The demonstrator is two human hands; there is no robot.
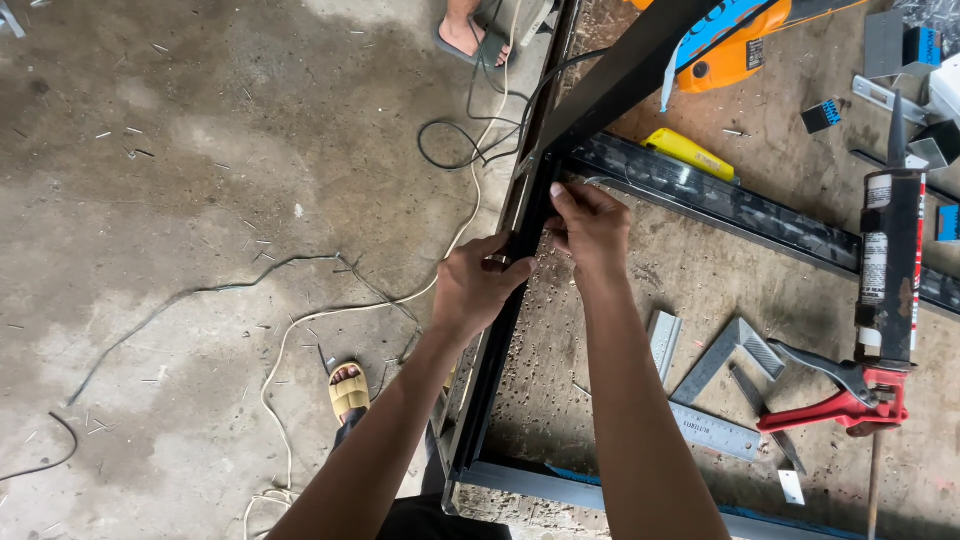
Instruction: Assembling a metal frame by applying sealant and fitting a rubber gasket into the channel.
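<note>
Over on the concrete floor (180,200) there's a tangle of cables (300,330) and a yellow sandal (349,392) poking out. The left hand (478,285) is wrapped around the black metal frame bar (505,330) that runs along the edge of the table (640,290). The right hand (590,228) sits just beside it, fingers pinched on the same bar near the corner joint. Further right on the table lie a steel square ruler (715,395), then a caulking gun (885,300) with red handle, well apart from both hands.
</note>
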